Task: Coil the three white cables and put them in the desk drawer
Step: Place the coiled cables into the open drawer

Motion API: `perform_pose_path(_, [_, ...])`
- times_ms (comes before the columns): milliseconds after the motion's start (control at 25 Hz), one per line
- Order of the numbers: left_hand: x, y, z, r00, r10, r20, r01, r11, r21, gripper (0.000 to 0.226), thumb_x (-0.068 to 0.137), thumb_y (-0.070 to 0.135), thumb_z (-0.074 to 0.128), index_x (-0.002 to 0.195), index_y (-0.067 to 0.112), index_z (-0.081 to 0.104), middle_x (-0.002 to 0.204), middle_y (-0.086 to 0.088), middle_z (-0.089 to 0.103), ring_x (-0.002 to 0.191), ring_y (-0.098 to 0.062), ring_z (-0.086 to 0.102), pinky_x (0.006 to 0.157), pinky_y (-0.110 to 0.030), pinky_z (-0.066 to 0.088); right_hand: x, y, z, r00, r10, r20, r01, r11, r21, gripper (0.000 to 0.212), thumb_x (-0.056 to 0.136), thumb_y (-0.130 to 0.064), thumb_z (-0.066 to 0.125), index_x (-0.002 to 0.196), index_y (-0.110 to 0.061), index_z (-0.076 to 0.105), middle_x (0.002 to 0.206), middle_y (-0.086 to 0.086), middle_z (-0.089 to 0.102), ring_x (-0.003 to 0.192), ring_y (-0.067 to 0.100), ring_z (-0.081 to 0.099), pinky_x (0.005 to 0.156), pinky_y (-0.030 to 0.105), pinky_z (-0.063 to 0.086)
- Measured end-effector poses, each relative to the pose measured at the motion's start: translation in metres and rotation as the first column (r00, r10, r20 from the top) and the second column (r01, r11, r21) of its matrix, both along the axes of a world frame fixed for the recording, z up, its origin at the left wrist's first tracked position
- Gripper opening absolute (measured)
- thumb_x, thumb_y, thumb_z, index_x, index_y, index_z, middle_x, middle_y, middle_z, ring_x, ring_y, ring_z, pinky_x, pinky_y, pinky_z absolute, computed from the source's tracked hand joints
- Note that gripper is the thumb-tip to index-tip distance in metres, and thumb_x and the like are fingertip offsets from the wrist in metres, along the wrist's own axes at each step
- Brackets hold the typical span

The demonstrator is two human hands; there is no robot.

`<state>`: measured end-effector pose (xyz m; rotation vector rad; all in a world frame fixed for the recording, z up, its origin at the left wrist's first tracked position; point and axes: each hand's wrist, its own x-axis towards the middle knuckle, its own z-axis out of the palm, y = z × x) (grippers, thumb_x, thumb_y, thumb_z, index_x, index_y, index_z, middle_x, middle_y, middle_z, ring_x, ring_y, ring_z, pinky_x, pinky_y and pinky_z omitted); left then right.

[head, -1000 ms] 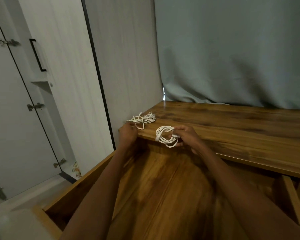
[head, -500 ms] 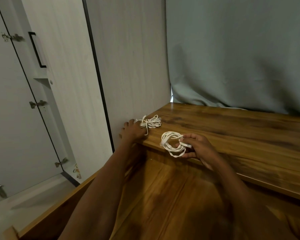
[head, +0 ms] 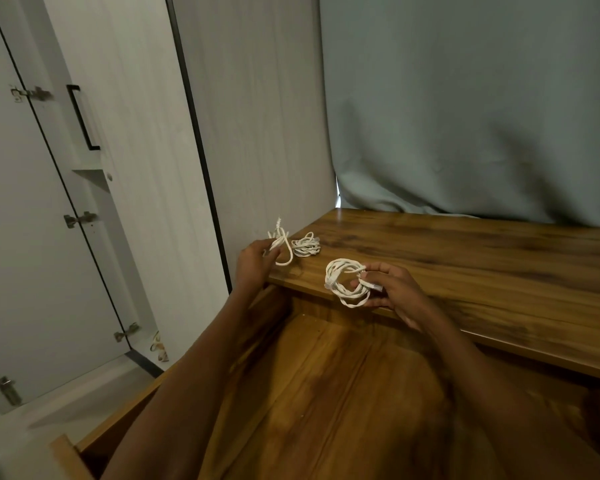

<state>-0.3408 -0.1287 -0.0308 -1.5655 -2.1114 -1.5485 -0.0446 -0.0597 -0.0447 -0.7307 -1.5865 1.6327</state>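
Each hand (head: pixel 253 261) (head: pixel 395 292) apparently grips a coiled cable (head: pixel 279 245) (head: pixel 347 284).

drawer (head: pixel 309 393): front cut off by bottom edge | desk top (head: pixel 482 271): right end out of frame

L hand (head: pixel 255 261) now lifts cable (head: pixel 280 244) off desk (head: pixel 465 271); was only touching.
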Motion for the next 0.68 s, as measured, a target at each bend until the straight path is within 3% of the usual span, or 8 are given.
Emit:
perform_pose_path(80, [0.013, -0.026, 0.013, 0.991, -0.132, -0.021, 0.132, 0.991, -0.021, 0.035, 0.092, 0.031, 0.069, 0.123, 0.015, 0.070, 0.118, -0.003, 0.072, 0.100, -0.011, 0.065, 0.086, -0.029, 0.054, 0.018, -0.008, 0.006, 0.993, 0.085, 0.082, -0.084, 0.996, -0.021, 0.024, 0.095, -0.007, 0.064, 0.119, -0.007, 0.067, 0.106, 0.015, 0.077, 0.090, 0.023, 0.074, 0.070, 0.037, 0.063])
perform_pose_path(200, [0.045, -0.070, 0.023, 0.938, -0.339, -0.066, 0.325, 0.932, -0.161, 0.032, 0.091, 0.034, 0.068, 0.119, 0.018, 0.073, 0.110, 0.000, 0.075, 0.093, -0.010, 0.069, 0.085, -0.035, 0.057, 0.058, -0.017, 0.006, 0.893, 0.240, 0.382, -0.241, 0.969, -0.045, 0.022, 0.093, -0.005, 0.065, 0.114, -0.010, 0.071, 0.105, 0.010, 0.076, 0.090, 0.020, 0.072, 0.069, 0.034, 0.060])
perform_pose_path(280, [0.073, -0.097, 0.018, 0.880, -0.465, -0.098, 0.427, 0.864, -0.266, 0.030, 0.089, 0.038, 0.068, 0.115, 0.024, 0.073, 0.103, 0.004, 0.075, 0.088, -0.009, 0.069, 0.079, -0.032, 0.056, 0.088, -0.027, 0.002, 0.780, 0.236, 0.580, -0.272, 0.962, -0.026, 0.022, 0.091, -0.005, 0.067, 0.112, -0.011, 0.073, 0.103, 0.010, 0.075, 0.089, 0.021, 0.071, 0.069, 0.035, 0.060])
perform_pose_path(400, [0.113, -0.122, -0.002, 0.780, -0.609, -0.141, 0.518, 0.756, -0.401, 0.032, 0.087, 0.038, 0.069, 0.115, 0.024, 0.073, 0.094, 0.017, 0.072, 0.079, 0.000, 0.066, 0.065, -0.016, 0.049, 0.126, -0.047, -0.003, 0.630, 0.145, 0.763, -0.257, 0.966, 0.028, 0.017, 0.091, -0.004, 0.069, 0.105, -0.010, 0.075, 0.093, 0.009, 0.074, 0.077, 0.019, 0.070, 0.061, 0.034, 0.060])
perform_pose_path(480, [0.137, -0.129, -0.018, 0.720, -0.666, -0.198, 0.538, 0.715, -0.446, 0.035, 0.086, 0.050, 0.068, 0.108, 0.024, 0.076, 0.094, 0.022, 0.070, 0.077, 0.002, 0.065, 0.064, -0.019, 0.050, 0.145, -0.060, -0.008, 0.559, 0.117, 0.821, -0.262, 0.964, 0.041, 0.013, 0.092, -0.004, 0.068, 0.098, -0.012, 0.075, 0.087, 0.010, 0.071, 0.069, 0.018, 0.068, 0.057, 0.031, 0.059])
perform_pose_path(560, [0.159, -0.128, -0.036, 0.604, -0.691, -0.398, 0.483, 0.714, -0.507, 0.046, 0.086, 0.066, 0.058, 0.095, 0.025, 0.077, 0.091, 0.015, 0.073, 0.074, -0.003, 0.065, 0.061, -0.028, 0.049, 0.161, -0.073, -0.015, 0.485, 0.107, 0.868, -0.261, 0.965, 0.027, 0.013, 0.092, -0.006, 0.068, 0.093, -0.016, 0.076, 0.087, 0.013, 0.070, 0.071, 0.022, 0.066, 0.059, 0.032, 0.058])
perform_pose_path(680, [0.197, -0.133, -0.056, 0.386, -0.699, -0.602, 0.358, 0.715, -0.601, 0.043, 0.091, 0.058, 0.059, 0.087, 0.018, 0.073, 0.087, 0.000, 0.074, 0.073, -0.018, 0.067, 0.053, -0.029, 0.035, 0.176, -0.097, -0.023, 0.366, 0.259, 0.894, -0.315, 0.938, -0.143, 0.016, 0.095, -0.007, 0.066, 0.104, -0.018, 0.073, 0.102, 0.017, 0.068, 0.087, 0.026, 0.067, 0.066, 0.034, 0.061])
